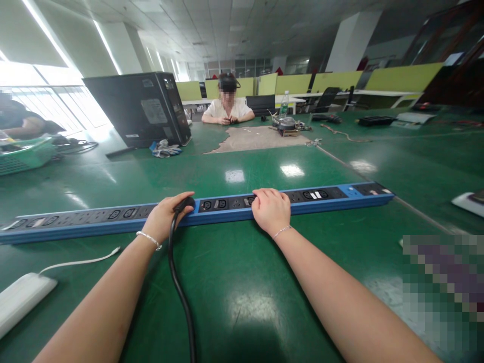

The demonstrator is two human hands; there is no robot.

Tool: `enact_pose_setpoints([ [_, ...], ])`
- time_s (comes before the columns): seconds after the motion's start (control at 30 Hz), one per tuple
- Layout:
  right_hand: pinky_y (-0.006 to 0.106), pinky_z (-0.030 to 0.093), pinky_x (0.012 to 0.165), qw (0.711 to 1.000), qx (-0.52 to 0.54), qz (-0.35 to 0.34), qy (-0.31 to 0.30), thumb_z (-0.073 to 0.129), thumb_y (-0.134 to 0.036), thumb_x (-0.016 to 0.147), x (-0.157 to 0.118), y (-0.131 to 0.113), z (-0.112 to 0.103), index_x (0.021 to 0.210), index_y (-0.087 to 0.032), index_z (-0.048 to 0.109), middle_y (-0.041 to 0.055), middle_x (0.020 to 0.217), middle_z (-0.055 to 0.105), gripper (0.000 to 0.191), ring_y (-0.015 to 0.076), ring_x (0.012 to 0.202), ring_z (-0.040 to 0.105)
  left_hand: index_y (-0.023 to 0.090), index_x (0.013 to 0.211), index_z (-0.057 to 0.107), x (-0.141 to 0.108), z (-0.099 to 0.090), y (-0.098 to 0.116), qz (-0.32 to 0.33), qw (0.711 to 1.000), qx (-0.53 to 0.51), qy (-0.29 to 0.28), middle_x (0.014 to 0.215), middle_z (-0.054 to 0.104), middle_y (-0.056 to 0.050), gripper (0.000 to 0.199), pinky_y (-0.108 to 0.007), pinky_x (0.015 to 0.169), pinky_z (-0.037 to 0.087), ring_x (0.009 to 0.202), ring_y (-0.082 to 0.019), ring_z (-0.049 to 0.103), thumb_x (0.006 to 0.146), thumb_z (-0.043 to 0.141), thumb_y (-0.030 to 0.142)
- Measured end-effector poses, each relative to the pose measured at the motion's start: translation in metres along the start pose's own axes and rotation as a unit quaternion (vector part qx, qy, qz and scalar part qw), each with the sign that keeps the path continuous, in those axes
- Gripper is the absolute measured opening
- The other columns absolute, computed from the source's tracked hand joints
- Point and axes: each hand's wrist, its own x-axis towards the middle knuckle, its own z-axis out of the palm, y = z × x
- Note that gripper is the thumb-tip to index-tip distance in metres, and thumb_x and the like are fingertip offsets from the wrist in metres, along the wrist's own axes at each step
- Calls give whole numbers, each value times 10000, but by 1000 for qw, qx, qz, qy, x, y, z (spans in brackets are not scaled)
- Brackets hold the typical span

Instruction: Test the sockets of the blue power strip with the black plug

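Glossy green tabletop (223, 257), broad, under everything. Boxy black metal computer tower (139, 108), far left, well apart from the hands. Long blue-edged power strip with a black socket face (225, 219), lying flat mid-table; long axis left to right, right end slightly farther off, left end running to the view's edge. Thick black rubbery cable (179, 285), coming from the near side up to the strip, roughly crosswise to it.

Left hand (164, 214): on the strip, left of the right hand; thumb and fingers narrow, wrapped around a dark moulded plug (186, 202) at the cable's far end. Right hand (272, 212): lying across the strip, fingers bent over its top, tips partly hidden; cannot tell if it grips or only presses.

Key relation: plug is over the strip's top, at the left-hand fingertips, so left is the nearer hand; right sits farther right along the same axis, with a few black sockets (222, 203) between. Plug's contact face is covered by the fingers and strip; cannot tell if it's seated or just touching. Smallest: thin pale bracelet on each wrist.
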Motion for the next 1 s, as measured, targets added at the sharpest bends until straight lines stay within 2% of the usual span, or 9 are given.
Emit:
enact_pose_setpoints([
  [0.2, 363, 280, 884, 1000, 5, -3, 4, 404, -215, 859, 0, 1, 1, 1010, -217, 684, 40, 1070, 686, 318, 203, 1008, 544, 235, 1218, 579, -4, 0, 8, 47, 996, 75, -3, 1092, 675, -89, 498, -394, 917, 451, 1037, -252, 588, 859, 403, 532],
  [0.43, 363, 278, 883, 1000, 9, -3, 10, 404, -218, 859, 0, 1, 2, 1005, -218, 686, 40, 1068, 686, 318, 201, 1009, 544, 266, 1297, 508, -10, -1, 11, 37, 991, 127, -17, 1208, 628, -78, 488, -405, 961, 430, 1133, -247, 559, 881, 375, 484],
  [0.5, 362, 277, 882, 1000, 10, -2, 12, 403, -216, 858, 0, 1, 2, 1002, -217, 686, 39, 1068, 687, 318, 199, 1009, 545, 291, 1341, 461, -11, -7, 12, 17, 991, 126, -48, 1278, 591, -62, 489, -420, 979, 424, 1169, -249, 544, 880, 375, 427],
  [0.6, 361, 274, 882, 1000, 6, -1, 10, 404, -215, 857, 0, 1, 2, 1002, -221, 685, 39, 1069, 687, 316, 198, 1007, 545, 324, 1395, 376, -5, -21, 14, -14, 985, 106, -132, 1364, 519, -1, 549, -399, 1012, 409, 1197, -218, 528, 848, 352, 294],
  [0.67, 360, 273, 881, 1000, 2, -1, 6, 407, -220, 857, 0, 0, 2, 1004, -222, 684, 44, 1069, 687, 313, 201, 1005, 544, 267, 1388, 404, 4, -33, 18, -5, 978, 92, -186, 1395, 485, 6, 574, -348, 1064, 352, 1246, -189, 480, 820, 324, 259],
  [0.73, 360, 271, 882, 1000, 1, 0, 7, 407, -224, 859, 0, 1, 2, 1002, -221, 684, 48, 1067, 688, 312, 201, 1003, 543, 210, 1329, 494, 14, -42, 24, 0, 973, 93, -212, 1381, 503, -12, 551, -309, 1079, 318, 1254, -176, 468, 836, 264, 297],
  [0.87, 358, 271, 882, 1000, 7, -2, 15, 405, -223, 859, 0, 1, 3, 998, -222, 685, 38, 1058, 690, 312, 196, 993, 545, 202, 1264, 554, 23, -41, 42, -103, 964, 166, -183, 1265, 604, -61, 591, -340, 992, 399, 1152, -237, 556, 868, 222, 487],
  [1.0, 356, 272, 880, 1000, 10, -2, 16, 407, -225, 859, -1, 1, 3, 999, -218, 687, 44, 1051, 690, 313, 198, 989, 543, 180, 1284, 521, 16, -26, 59, -136, 947, 204, -206, 1147, 668, -103, 547, -326, 852, 464, 985, -237, 644, 891, 209, 400],
])
